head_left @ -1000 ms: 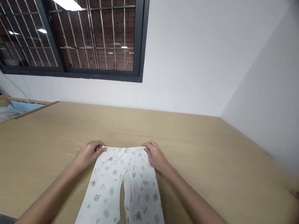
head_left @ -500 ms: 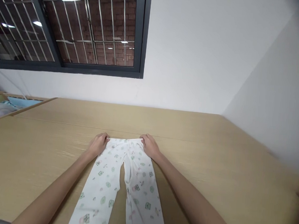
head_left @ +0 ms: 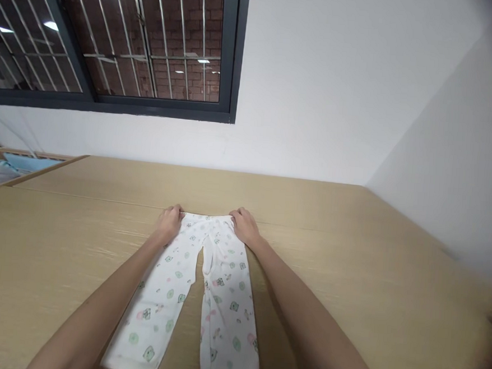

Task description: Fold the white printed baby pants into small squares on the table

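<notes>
A pair of small white trousers (head_left: 230, 296) with green and pink printed figures lies spread on the wooden table, waistband at the far end and legs pointing toward me. My left hand (head_left: 169, 223) is closed on the left corner of the waistband. At the right corner, my right hand (head_left: 244, 226) grips the waistband in the same way. Between the hands the waistband is drawn fairly straight. Both leg hems show near the lower edge of the view, and a gap parts the legs.
The light wooden table (head_left: 368, 305) stretches to a white wall (head_left: 320, 88). A barred window (head_left: 163, 38) with a dark frame is at the upper left. At the far left, an open wooden bin (head_left: 40, 174) holds pale and light blue cloth.
Both hands have moved farther away across the table, pulling the trousers with them. The leg hems have come into view, and the camera view has shifted slightly.
</notes>
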Motion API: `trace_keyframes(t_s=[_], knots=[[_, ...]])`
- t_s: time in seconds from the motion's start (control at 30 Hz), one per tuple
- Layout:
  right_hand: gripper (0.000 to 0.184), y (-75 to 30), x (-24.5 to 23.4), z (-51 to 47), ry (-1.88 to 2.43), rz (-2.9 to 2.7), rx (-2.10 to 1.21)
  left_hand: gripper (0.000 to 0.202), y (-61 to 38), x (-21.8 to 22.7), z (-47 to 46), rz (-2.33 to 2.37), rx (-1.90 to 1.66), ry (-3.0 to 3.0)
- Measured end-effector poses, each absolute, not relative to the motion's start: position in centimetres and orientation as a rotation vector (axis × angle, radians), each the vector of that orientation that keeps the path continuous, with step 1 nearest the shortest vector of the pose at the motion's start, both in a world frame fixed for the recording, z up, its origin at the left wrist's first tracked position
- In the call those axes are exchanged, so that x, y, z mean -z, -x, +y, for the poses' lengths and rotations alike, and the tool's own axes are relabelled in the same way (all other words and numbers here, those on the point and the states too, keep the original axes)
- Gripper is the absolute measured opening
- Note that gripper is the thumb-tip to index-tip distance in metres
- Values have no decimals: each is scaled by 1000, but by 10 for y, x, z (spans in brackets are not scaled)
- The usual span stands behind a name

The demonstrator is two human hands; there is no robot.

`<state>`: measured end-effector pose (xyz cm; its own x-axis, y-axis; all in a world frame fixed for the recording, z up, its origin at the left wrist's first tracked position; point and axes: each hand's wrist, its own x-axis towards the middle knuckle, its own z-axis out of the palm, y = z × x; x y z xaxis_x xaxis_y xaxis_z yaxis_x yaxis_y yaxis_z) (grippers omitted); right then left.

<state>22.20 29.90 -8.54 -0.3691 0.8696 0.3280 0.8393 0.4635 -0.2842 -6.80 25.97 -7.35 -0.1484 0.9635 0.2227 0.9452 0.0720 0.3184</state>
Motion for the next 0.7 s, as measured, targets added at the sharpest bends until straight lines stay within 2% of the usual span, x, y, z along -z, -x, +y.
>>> trace_keyframes(t_s=[0.2, 0.3, 0.4, 0.57, 0.63, 0.7], knots=[[27, -224, 86, 304, 1468, -2242, -162, 25, 35, 32, 234, 2215, -630, -2115], [25, -225, 86, 304, 1479, -2216, -196, 23, -3, 9, 190, 2008, -581, -2239], [25, -225, 86, 304, 1472, -2208, -213, 30, -51, -1, 124, 1747, -409, -2334], [26, -225, 85, 302, 1475, -2208, -214, 55, -111, 33, 36, 1303, 130, -2446], [27, -226, 85, 300, 1482, -2206, -214, 62, -121, 54, 24, 1249, 149, -2420], [26, -226, 84, 299, 1490, -2198, -216, 59, -125, 70, 21, 1282, 65, -2395]])
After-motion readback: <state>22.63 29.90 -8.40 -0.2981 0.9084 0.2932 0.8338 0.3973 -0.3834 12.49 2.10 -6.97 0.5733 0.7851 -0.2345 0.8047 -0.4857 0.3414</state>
